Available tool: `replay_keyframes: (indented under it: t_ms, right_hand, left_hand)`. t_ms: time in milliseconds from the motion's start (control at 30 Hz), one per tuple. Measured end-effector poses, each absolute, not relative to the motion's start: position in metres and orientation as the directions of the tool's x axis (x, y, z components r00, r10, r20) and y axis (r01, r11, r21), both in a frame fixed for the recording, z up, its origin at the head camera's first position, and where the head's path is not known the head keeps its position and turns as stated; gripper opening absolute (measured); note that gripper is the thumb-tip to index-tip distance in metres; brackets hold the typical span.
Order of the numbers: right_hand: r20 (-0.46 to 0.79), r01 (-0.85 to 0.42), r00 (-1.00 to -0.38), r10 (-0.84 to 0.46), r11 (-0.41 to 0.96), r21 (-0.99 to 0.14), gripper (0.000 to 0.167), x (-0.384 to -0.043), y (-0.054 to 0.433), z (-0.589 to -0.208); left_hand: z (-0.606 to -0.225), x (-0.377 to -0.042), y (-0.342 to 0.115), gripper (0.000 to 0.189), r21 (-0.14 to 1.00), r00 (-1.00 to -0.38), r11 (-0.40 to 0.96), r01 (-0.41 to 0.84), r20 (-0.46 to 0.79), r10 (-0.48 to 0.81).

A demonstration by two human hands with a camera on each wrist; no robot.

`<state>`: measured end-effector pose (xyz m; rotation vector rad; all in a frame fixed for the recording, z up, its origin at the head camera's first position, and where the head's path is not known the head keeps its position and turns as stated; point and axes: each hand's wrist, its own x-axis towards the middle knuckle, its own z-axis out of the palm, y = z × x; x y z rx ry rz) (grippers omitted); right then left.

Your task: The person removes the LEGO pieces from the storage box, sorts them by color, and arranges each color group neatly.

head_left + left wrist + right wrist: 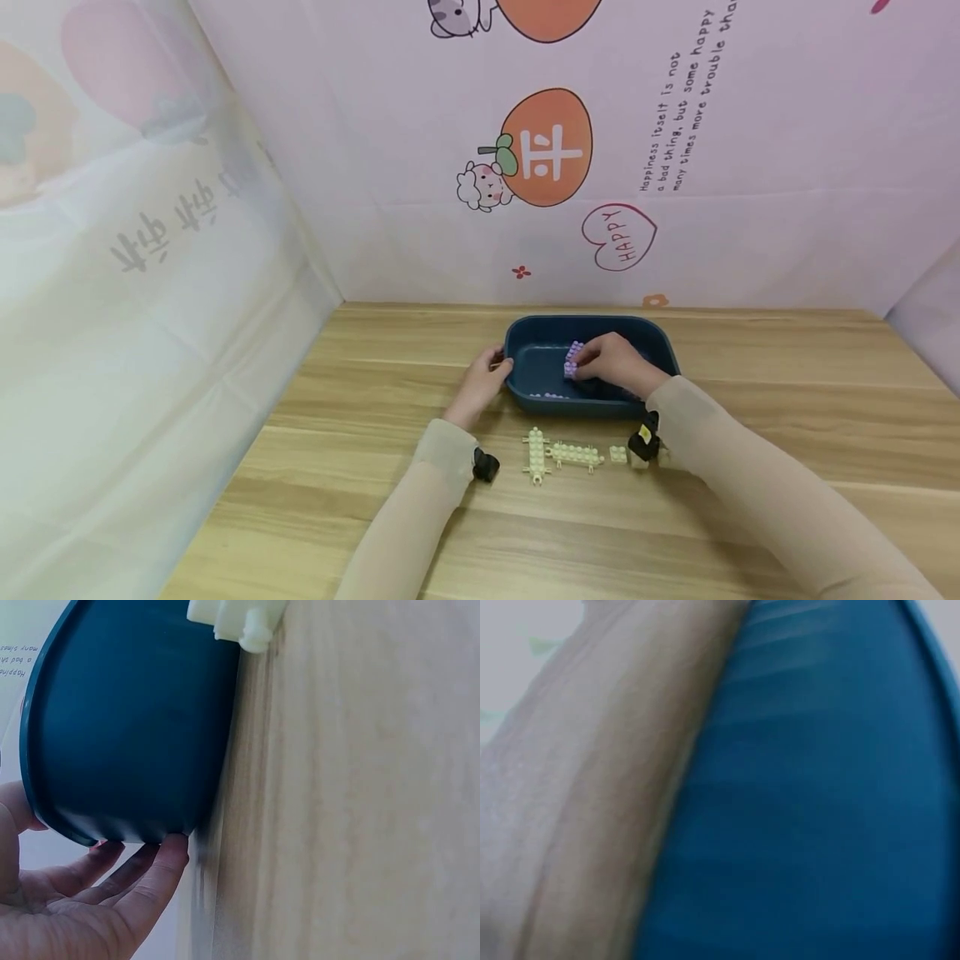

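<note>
A dark blue plastic basin (540, 406) stands at the back of the wooden table. My left hand (482, 385) grips its left end; in the left wrist view the thumb is at the rim and the fingers (161, 874) press the outer wall. Reaching over the basin's right side, my right hand (611, 360) pinches purple studded toy building bricks (571, 367) inside it. More purple bricks (551, 396) show along the basin's near inner side, partly hidden by the wall. Skin and blue wall fill the right wrist view, where the fingertips are out of sight.
In front of the basin lie pale yellow brick pieces: an upright strip (536, 456), a sideways strip (576, 454) and a small square brick (618, 454). Another pale piece (639, 460) is partly covered by the right wrist's black camera (645, 440). Printed cloth (420, 233) hangs behind.
</note>
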<state>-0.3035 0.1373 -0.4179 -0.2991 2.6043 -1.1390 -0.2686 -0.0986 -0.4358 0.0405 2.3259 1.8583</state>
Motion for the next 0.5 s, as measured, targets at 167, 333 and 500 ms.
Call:
replay_keyframes:
  t_ms: [167, 333, 500]
  right_hand:
    - [-0.163, -0.071, -0.940, -0.299, 0.641, -0.764, 0.019, -0.298, 0.134, -0.407]
    - [-0.143, -0.100, -0.936, -0.322, 0.632, -0.769, 0.019, -0.291, 0.130, -0.399]
    - [-0.109, -0.136, -0.937, -0.333, 0.631, -0.764, 0.021, -0.282, 0.126, -0.390]
  left_hand:
    - [-0.448, -0.275, -0.098, 0.045, 0.974, -0.990, 0.213, -0.079, -0.103, 0.101]
    - [-0.449, -0.274, -0.097, 0.045, 0.972, -0.991, 0.222, -0.072, -0.095, 0.093]
    - [-0.448, -0.274, -0.097, 0.045, 0.971, -0.991, 0.227, -0.073, -0.097, 0.094]
